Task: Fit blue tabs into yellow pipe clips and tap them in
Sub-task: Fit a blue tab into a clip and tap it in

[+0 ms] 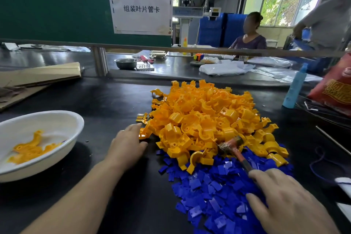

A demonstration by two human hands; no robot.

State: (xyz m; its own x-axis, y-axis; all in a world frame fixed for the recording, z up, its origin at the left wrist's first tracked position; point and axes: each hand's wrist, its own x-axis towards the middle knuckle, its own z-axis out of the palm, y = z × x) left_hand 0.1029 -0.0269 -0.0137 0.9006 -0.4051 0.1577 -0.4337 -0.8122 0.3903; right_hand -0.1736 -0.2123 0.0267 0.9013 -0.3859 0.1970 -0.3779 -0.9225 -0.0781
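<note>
Progress looks early. White bowl [77, 119] at left of bench [114, 100] holds only a handful of yellow pcs [28, 150], w/ a speck of blue at one edge. Prob. finished ones, but too blurred to be sure. Vs. that, the heap of yellow pipe clips [205, 116] in the middle is big & loose. The spread of blue tabs [212, 192] just in front of it, touching its near edge, is as large. So most of the job is left, I'd judge.

No clip or tab is in hand right now. Left hand [127, 146] lies low on the bench at the heap's left edge, grip spread, fingertips touching the outermost clips, nothing pinched. Right hand [284, 201] is over the blue tabs, grip spread too, holding nothing I can see. Its index tip is right by the handle of the small mallet [230, 143], which lies across the seam between yellow & blue, head on the clips. Contact w/ handle: can't tell. Next unit: one clip, one tab, then mallet.
</note>
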